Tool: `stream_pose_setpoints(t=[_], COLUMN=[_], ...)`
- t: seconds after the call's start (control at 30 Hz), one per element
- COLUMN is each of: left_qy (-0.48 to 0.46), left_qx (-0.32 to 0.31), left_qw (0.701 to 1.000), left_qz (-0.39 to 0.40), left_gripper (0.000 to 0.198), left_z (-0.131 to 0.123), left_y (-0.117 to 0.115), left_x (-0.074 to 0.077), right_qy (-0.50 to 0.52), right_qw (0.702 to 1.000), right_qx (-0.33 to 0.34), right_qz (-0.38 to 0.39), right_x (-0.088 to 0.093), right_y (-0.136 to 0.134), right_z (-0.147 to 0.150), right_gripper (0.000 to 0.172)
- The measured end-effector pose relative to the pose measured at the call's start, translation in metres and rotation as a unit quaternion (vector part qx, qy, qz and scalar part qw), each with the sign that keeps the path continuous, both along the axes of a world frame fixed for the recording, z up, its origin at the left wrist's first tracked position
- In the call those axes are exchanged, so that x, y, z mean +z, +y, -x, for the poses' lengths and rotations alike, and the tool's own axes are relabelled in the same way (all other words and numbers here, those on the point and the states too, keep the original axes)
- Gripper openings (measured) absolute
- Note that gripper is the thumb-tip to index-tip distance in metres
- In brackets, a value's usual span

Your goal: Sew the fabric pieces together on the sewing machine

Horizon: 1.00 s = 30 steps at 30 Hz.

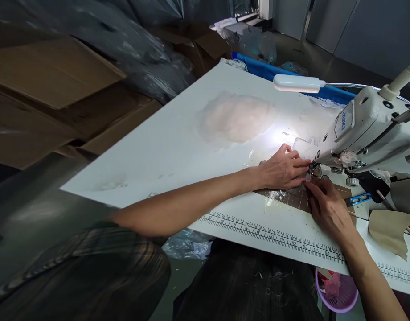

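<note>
My left hand [282, 168] lies on the white sewing table [165, 147], fingers stretched toward the needle area [313, 168] of the white sewing machine [365, 129]. My right hand [327, 206] rests just below it, fingers pressed flat on a clear, shiny sheet [285, 196] that runs under the presser foot. Both hands press this sheet down. A pale pink fluffy pile [236, 117] lies farther back on the table.
A small white lamp [297, 83] lights the needle area. A printed ruler [292, 236] runs along the table's near edge. Blue snips [358, 199] and tan fabric [390, 232] lie right. A purple basket [337, 292] sits below. Cardboard boxes [51, 89] and plastic bags stand left.
</note>
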<state>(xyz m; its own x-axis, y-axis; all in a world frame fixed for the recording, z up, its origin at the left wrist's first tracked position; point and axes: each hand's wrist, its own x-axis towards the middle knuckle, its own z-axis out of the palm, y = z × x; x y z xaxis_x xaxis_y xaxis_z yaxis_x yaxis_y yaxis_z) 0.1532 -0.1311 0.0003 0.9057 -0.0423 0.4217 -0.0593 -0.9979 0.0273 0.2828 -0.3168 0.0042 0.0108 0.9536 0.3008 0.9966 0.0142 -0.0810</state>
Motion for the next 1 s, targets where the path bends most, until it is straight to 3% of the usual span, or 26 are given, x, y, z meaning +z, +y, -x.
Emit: stream_pose_setpoints(t=[0.13, 0.4, 0.7, 1.0], left_qy=[-0.023, 0.033, 0.055, 0.02], left_qx=[-0.012, -0.115, -0.117, -0.128], left_qw=[0.999, 0.991, 0.991, 0.991], left_qz=[0.027, 0.059, 0.04, 0.029], left_gripper=[0.029, 0.027, 0.026, 0.021], left_z=[0.001, 0.004, 0.006, 0.007], left_y=[0.001, -0.003, -0.003, -0.004], left_x=[0.005, 0.01, 0.015, 0.013], right_qy=[-0.006, 0.008, 0.028, 0.024], right_qw=[1.0, 0.999, 0.998, 0.997], right_qx=[-0.013, -0.024, -0.034, -0.036], right_qz=[-0.003, 0.021, 0.045, 0.06], right_x=[0.0, 0.001, 0.005, 0.005], right_y=[0.0, 0.0, -0.001, 0.0], right_z=[-0.002, -0.004, -0.004, -0.006], right_gripper=[0.036, 0.039, 0.04, 0.04])
